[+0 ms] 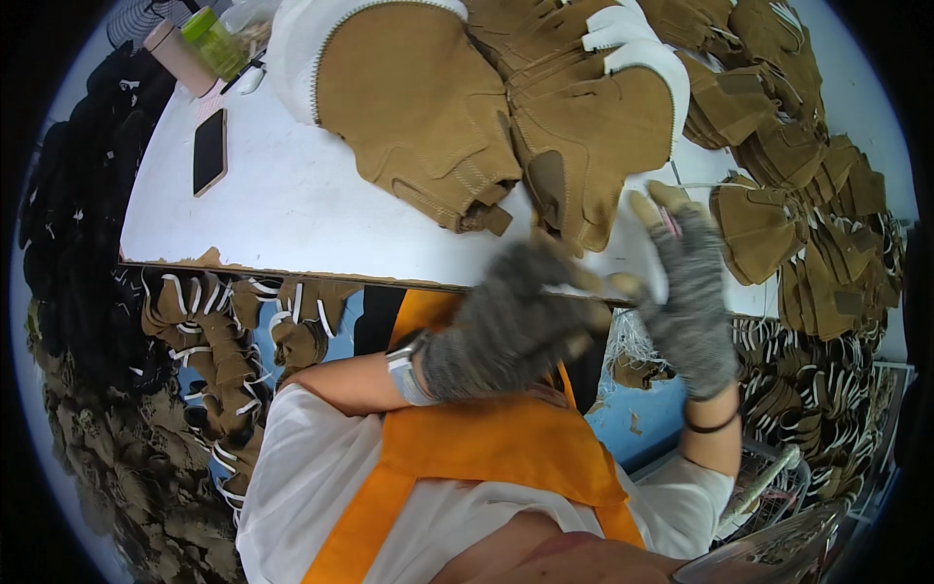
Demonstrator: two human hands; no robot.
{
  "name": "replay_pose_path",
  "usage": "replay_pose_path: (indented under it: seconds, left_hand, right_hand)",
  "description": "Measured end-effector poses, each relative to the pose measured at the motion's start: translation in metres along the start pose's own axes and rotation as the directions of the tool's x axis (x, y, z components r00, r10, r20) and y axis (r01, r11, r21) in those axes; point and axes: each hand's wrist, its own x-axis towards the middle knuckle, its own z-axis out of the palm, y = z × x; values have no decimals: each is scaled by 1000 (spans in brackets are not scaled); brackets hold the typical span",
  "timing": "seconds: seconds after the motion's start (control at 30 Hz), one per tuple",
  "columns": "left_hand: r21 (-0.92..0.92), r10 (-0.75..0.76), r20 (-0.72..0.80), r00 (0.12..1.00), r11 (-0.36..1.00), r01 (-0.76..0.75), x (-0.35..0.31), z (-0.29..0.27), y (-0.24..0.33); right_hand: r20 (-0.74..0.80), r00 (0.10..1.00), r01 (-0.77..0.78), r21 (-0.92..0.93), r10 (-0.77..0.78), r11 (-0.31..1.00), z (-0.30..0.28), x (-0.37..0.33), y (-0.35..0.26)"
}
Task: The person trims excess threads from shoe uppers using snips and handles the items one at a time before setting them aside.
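Workpieces: two stitched brown pieces lie on the white tabletop. The left brown piece has a white toothed border along its upper curve; its narrow end points toward the front edge. The right brown piece, with a white border at its upper right, lies just beside it, its narrow end near the front edge.

Left hand: gray knit glove; positioned at the front edge, near the narrow end of the right brown piece. Motion blur obscures the fingers; whether they grip anything cannot be determined.

Right hand: gray knit glove; fingers extended and spread above the tabletop, between the right brown piece and a small brown stack.

Surroundings: a phone lies near the left edge; a green container and a pink cylinder occupy the far left corner. Heaped brown pieces line the right side.
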Motion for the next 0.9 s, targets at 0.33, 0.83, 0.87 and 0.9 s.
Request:
replay_pose_path:
  seconds: [0.33,0.83,0.87,0.9]
  left_hand:
    - [626,-242,-157,958,726,286,4,-90,-83]
    - [706,-353,-69,933,643,295,14,-139,-155]
    - [679,-389,-108,915,643,354,13,-137,-152]
    - [644,-427,-139,893,647,409,11,-132,-150]
  right_hand:
    - [-124,991,-27,156,47,987,91,60,-11]
    - [-81,977,-189,108,198,976,95,68,-1]
    - [-163,975,-121,182,151,976,93,63,-6]
    - [-155,980,-88,220,123,972,88,62,-12]
